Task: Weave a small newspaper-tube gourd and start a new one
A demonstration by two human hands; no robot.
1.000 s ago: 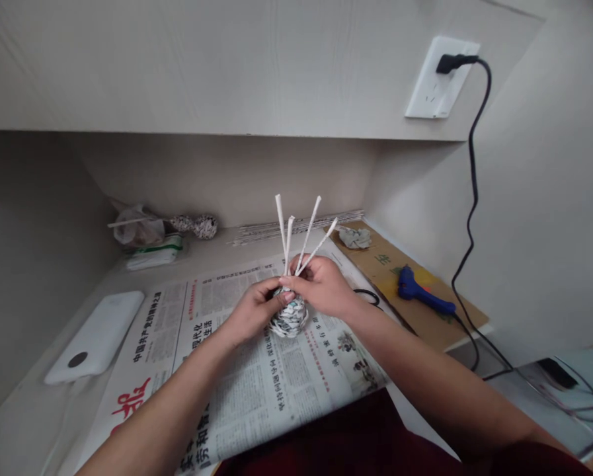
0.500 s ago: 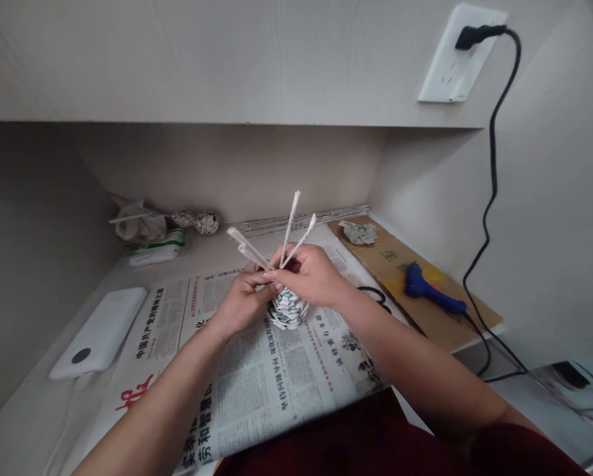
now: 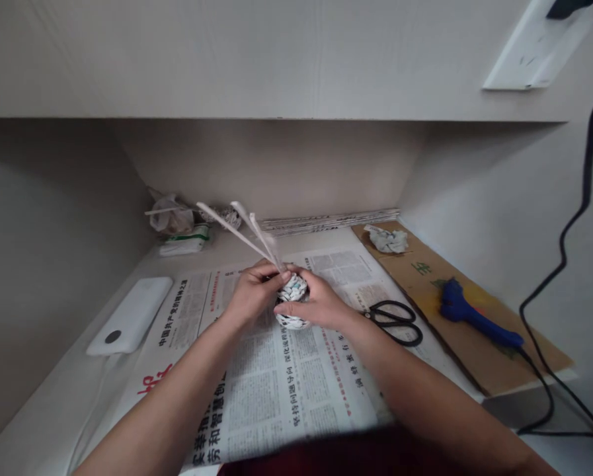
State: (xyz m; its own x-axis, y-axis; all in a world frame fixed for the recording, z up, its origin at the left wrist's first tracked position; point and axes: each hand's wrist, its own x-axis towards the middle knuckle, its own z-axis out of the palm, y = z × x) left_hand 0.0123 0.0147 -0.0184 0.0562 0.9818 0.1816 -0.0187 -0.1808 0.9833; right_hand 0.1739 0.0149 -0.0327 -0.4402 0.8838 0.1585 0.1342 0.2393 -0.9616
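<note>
A small woven paper piece [image 3: 293, 289], rounded and made of printed paper strips, is between my two hands above the newspaper [image 3: 256, 390]. Several thin paper tubes [image 3: 235, 233] rise out of its top and lean to the far left; one of them is blurred. My left hand [image 3: 252, 288] pinches the base of the tubes at the upper left of the weave. Around the right side of the woven body curls my right hand [image 3: 320, 303], its thumb across the front and its other fingers hidden behind.
Black-handled scissors [image 3: 396, 321] lie right of my right forearm. On a cardboard sheet [image 3: 405, 264] are a blue glue gun [image 3: 477, 318] and crumpled paper [image 3: 388, 239]. A white power bank [image 3: 131, 316] lies left; paper tubes [image 3: 326, 221] and plastic bags [image 3: 173, 218] lie along the back.
My right hand has gone from the tubes down to the woven body. The tubes, spread apart before, now lean together to the left. The view has swung left, showing more of the scissors.
</note>
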